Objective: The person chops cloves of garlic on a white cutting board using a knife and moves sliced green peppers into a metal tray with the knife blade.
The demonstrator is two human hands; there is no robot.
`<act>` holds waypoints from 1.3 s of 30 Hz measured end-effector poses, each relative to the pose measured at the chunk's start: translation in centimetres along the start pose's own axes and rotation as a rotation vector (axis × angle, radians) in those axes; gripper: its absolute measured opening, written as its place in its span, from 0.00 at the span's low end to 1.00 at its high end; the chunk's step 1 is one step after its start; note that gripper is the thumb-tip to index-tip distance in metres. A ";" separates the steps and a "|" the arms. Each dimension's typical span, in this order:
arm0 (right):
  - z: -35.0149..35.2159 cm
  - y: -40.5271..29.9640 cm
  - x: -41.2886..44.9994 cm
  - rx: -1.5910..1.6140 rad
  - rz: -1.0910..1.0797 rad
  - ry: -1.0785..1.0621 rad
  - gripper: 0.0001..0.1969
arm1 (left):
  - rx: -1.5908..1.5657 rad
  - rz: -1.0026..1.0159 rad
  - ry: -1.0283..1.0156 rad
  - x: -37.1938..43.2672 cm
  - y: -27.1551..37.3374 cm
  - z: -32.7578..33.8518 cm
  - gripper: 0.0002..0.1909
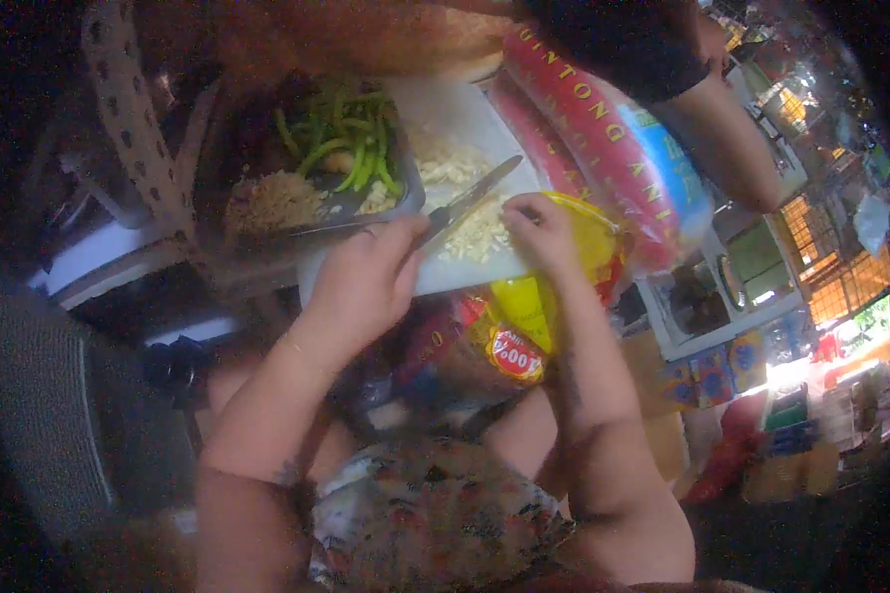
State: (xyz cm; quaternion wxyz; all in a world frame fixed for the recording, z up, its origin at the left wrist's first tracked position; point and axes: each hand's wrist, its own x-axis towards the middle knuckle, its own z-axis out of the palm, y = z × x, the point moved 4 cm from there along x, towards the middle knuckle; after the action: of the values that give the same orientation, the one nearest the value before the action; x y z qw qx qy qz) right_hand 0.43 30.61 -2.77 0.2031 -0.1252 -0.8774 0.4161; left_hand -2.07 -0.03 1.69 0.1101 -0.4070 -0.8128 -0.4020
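Observation:
My left hand [374,263] grips a kitchen knife [482,184], its blade slanting up and right over a white cutting board [363,274]. Finely chopped pale pieces, likely garlic [475,241], lie on the board below the blade. Larger pale pieces [449,161] are heaped behind it. At the right of the chopped pile is my right hand [545,226], fingers bunched; whether they hold a piece is hidden. Left of the board, a dark tray [414,189] carries green strips [356,141], a brown minced heap [274,201] and some pale bits.
Red plastic packs [586,126] with yellow lettering lie along the board's right side, beside a blue pack [664,159]. A yellow bag [589,230] sits under my right wrist. Another person's arm [734,141] reaches in at upper right. A perforated chair-like frame [130,96] stands left.

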 end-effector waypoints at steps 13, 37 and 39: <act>0.0 -3.8 -1.9 -0.221 -0.368 0.103 0.06 | 0.123 0.068 -0.163 2.4 2.6 2.4 0.23; -0.6 -1.6 2.1 -0.378 -0.035 0.114 0.16 | -0.124 -0.191 -0.054 2.2 -0.2 0.5 0.19; -0.4 -1.7 2.9 -0.401 0.017 0.037 0.17 | -0.143 -0.142 -0.012 2.1 -0.6 0.3 0.19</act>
State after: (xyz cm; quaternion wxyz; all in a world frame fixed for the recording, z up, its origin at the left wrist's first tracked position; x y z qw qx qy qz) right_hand -2.02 30.92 -0.49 0.1866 -0.1780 -0.9378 0.2323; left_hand -3.85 1.20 2.28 0.0472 -0.3576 -0.8093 -0.4636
